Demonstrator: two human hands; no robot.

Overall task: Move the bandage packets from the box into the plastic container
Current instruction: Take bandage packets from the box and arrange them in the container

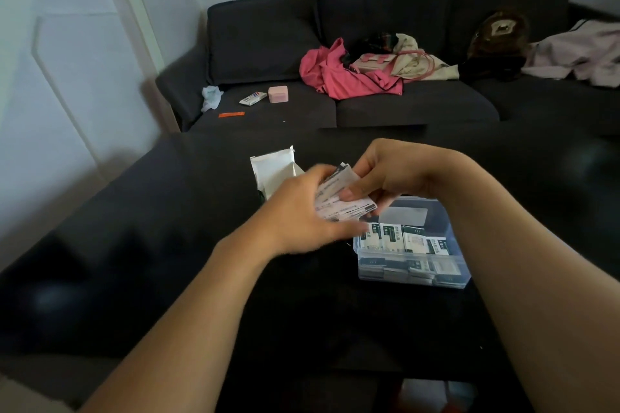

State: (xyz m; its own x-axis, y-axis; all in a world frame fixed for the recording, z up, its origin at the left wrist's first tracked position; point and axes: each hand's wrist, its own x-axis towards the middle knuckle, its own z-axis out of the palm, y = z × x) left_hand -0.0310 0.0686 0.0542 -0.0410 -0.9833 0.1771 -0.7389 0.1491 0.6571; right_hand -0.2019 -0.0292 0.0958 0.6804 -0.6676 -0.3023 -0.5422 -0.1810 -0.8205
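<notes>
Left hand (pixel 295 214): raised above the dark surface (pixel 151 245), its grip closed on a small stack of bandage packets (pixel 339 201), fingers curled under the stack from the left; the outline is motion-blurred.
Right hand (pixel 385 174): meets the stack from the right, thumb pressed on the top packet and fingers curled behind, so this grip also holds the packets.
Bandage packets: white wrappers with dark print, fanned slightly between the two hands, held above the far left corner of the plastic container (pixel 412 265).
Plastic container: clear, rectangular, lidless, resting on the surface beneath the right forearm; a row of packed packets (pixel 406 238) stands on edge inside it, with more visible through the near wall.
Box (pixel 275 174): white carton with its flap open, standing on the surface just behind the left hand and partly hidden by it.
Sofa (pixel 335 77): dark upholstery beyond the surface, with one large cushion (pixel 385 0) leaning on the backrest.
Items on the sofa: a pink garment (pixel 335 74), a beige bag (pixel 402 60), a small pink case (pixel 277 94), a flat printed packet (pixel 253 98), an orange strip (pixel 231 114), a crumpled white wrapper (pixel 211 97) and a pale cloth (pixel 583 54) at far right.
</notes>
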